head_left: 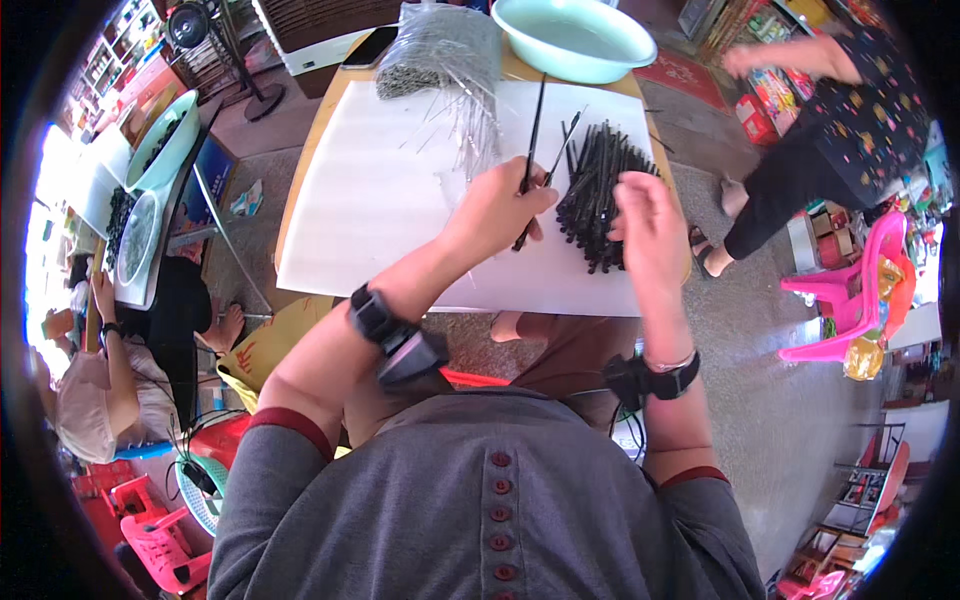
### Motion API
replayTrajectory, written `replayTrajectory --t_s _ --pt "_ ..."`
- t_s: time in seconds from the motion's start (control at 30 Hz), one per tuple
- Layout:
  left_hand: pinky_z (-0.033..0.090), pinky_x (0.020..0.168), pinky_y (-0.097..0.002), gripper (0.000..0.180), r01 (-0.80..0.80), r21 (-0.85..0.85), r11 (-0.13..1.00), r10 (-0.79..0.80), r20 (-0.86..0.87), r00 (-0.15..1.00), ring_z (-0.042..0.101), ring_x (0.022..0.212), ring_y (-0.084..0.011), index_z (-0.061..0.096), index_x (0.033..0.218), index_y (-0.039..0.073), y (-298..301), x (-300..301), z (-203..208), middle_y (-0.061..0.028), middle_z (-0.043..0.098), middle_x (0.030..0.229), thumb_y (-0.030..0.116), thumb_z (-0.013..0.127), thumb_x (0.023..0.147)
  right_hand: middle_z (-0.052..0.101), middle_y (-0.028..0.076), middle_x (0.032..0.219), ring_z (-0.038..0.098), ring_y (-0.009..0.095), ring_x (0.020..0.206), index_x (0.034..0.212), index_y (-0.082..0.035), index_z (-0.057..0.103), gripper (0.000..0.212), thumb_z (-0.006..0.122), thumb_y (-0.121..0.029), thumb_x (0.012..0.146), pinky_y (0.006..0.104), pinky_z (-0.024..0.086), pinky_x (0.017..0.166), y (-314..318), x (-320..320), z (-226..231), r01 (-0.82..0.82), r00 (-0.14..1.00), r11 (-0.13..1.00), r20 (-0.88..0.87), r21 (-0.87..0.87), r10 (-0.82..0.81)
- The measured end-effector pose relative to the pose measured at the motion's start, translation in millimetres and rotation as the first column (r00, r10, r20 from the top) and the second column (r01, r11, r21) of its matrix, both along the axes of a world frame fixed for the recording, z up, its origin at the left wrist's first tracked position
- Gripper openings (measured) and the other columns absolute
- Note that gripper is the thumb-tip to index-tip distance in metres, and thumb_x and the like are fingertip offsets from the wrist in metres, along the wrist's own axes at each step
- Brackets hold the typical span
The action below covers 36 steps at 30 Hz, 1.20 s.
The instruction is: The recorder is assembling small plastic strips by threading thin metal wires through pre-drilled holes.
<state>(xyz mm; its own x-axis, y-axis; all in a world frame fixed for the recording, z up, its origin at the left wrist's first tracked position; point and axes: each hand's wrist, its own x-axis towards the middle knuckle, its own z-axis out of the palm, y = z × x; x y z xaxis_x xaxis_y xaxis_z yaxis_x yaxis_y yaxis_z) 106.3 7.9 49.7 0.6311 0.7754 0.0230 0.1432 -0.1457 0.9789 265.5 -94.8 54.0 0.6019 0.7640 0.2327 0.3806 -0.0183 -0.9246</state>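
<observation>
My left hand (503,208) is closed around a long thin black stick (535,125). A second slim dark piece (565,145) slants up from the same fingers, and a dark end sticks out below them. Over the right edge of a pile of short black sticks (600,195) hovers my right hand (648,225), slightly blurred, with fingers half bent and apart and nothing visible in them. Beyond my left hand lies a clear plastic bag (440,45) full of thin wire-like strands, some spilling onto the white sheet (370,200) that covers the table.
A pale green basin (575,40) and a dark phone (370,47) sit at the table's far side. On the right stands another person (850,120) near a pink chair (850,290). At left, a seated person (110,390) works at another table; a fan (215,50) stands behind.
</observation>
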Motion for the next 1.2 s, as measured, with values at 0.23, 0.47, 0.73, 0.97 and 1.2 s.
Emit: replayTrajectory --t_s 0.23,0.47,0.73,0.97,1.2 --pt "0.049 0.077 -0.0436 0.052 0.103 0.294 0.950 0.055 -0.485 0.873 0.064 0.082 -0.0364 0.065 0.081 -0.004 39 69 -19 -0.0220 0.065 0.081 0.048 0.060 0.079 0.058 0.008 0.075 0.059 0.016 0.061 0.099 0.006 0.059 0.033 0.055 -0.025 0.091 0.0293 0.054 0.054 -4 115 -41 0.003 0.985 0.919 -0.156 -0.394 -0.070" --pt "0.047 0.064 -0.0380 0.062 0.110 0.162 0.981 -0.014 -0.504 0.864 0.062 0.067 -0.0267 0.064 0.085 -0.014 38 112 -16 -0.0203 0.063 0.074 0.048 0.067 0.075 0.063 0.011 0.078 0.063 0.021 0.061 0.094 0.007 0.062 0.044 0.053 -0.037 0.090 0.0342 0.055 0.056 45 111 -35 -0.176 0.983 0.837 -0.139 -0.517 0.121" --pt "0.053 0.066 -0.0323 0.046 0.232 -0.442 0.867 -0.256 0.007 0.967 0.066 0.074 -0.0210 0.058 0.107 -0.013 28 112 -21 -0.0149 0.067 0.091 0.022 0.070 0.079 0.065 0.009 0.090 0.062 0.017 0.077 0.105 0.003 0.062 0.057 0.059 -0.050 0.084 0.0308 0.050 0.067 43 83 -9 -0.300 0.840 0.923 -0.526 -0.239 0.136" --pt "0.046 0.087 -0.0389 0.063 0.151 0.041 0.988 -0.152 0.026 0.988 0.058 0.102 -0.0304 0.044 0.122 -0.006 0 115 -33 -0.0201 0.059 0.108 0.014 0.075 0.071 0.066 0.012 0.094 0.063 0.019 0.085 0.103 0.005 0.062 0.046 0.072 -0.032 0.077 0.0313 0.051 0.074 41 69 -3 -0.363 0.751 0.932 -0.595 -0.011 0.286" --pt "0.037 0.100 -0.0389 0.090 -0.156 0.559 0.814 -0.010 0.282 0.959 0.046 0.118 -0.0339 0.025 0.137 -0.003 -10 103 5 -0.0214 0.052 0.117 0.009 0.078 0.065 0.062 0.006 0.098 0.060 0.014 0.087 0.114 0.000 0.049 0.048 0.073 -0.006 0.072 0.0312 0.050 0.079 29 48 41 -0.245 0.899 0.867 -0.233 0.434 0.371"
